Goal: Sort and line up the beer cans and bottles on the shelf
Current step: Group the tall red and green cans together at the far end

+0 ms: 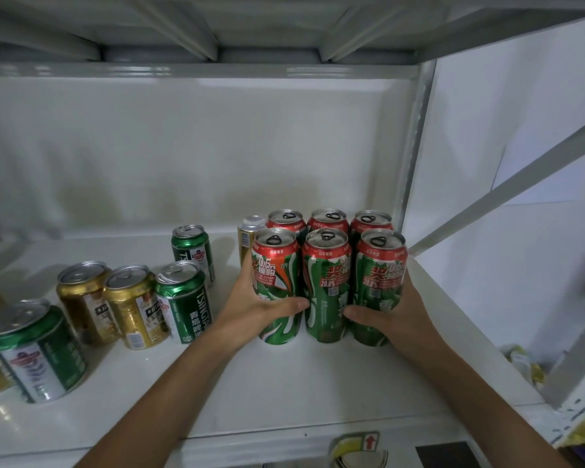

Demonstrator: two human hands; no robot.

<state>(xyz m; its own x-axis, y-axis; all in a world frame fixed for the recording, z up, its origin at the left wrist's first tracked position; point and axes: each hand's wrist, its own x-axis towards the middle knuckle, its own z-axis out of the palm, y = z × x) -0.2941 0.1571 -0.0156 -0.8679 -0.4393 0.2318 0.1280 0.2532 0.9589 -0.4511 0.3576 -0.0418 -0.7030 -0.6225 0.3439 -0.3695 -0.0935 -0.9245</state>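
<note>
The near row of three tall red-and-green cans [326,285] is being squared up on the right part of the shelf [284,383], directly in front of a far row of three matching cans [328,219], close to the right upright. The leftmost can is being gripped by the left hand [254,309], its fingers [250,265] curled round the far side and the thumb laid across the front; the rightmost can is being clasped in the same way by the right hand [390,309], so the row is being squeezed from both ends.

The step is judged best done by even inward pressure applied low on the cans, so that none is being tipped, with the row slid back until it is touching the far row and the labels are facing forward. The middle can is being held only by its neighbours, so lifting is best avoided.

A slim gold can [249,234] is standing just left of the far row, while shorter green cans [183,298] and gold cans [132,305] are standing loosely, unsorted, at the left.
</note>
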